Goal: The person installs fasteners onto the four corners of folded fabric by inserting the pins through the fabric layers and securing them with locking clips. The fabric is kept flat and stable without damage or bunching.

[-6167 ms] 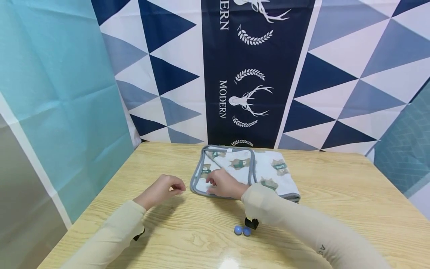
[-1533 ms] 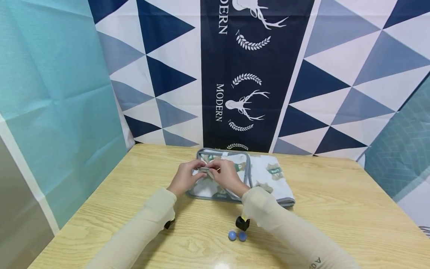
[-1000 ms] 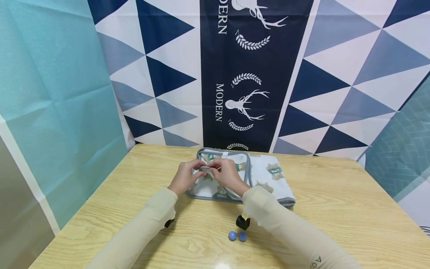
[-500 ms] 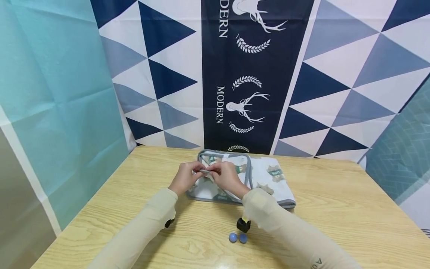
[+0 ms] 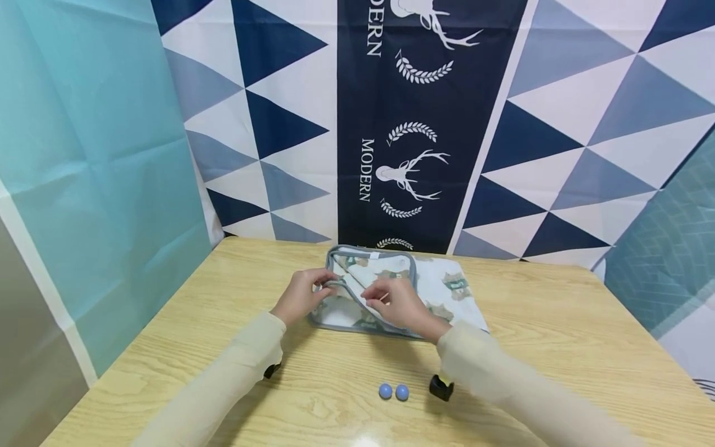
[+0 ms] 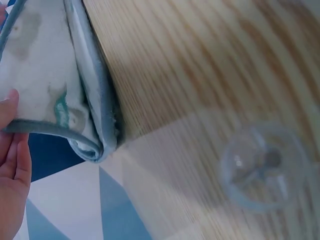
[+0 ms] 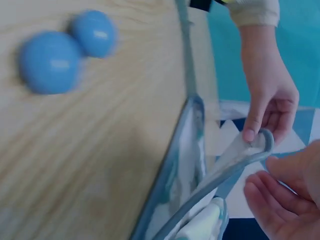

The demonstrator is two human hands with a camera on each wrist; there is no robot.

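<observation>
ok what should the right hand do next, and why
Probably pinch the raised grey trim of the printed blanket with the right hand: the left hand grips that trim near the corner, while the right thumb and fingers stand parted close to it, holding nothing.

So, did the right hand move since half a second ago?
Yes: against the white MODERN lettering, the right hand has moved rightward and slightly lower in the head view.

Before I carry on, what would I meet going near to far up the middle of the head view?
Two blue balls → folded white towel with gray trim → dark deer-print backdrop panel. The left hand and right hand overlap the towel, so I leave them out.
</observation>
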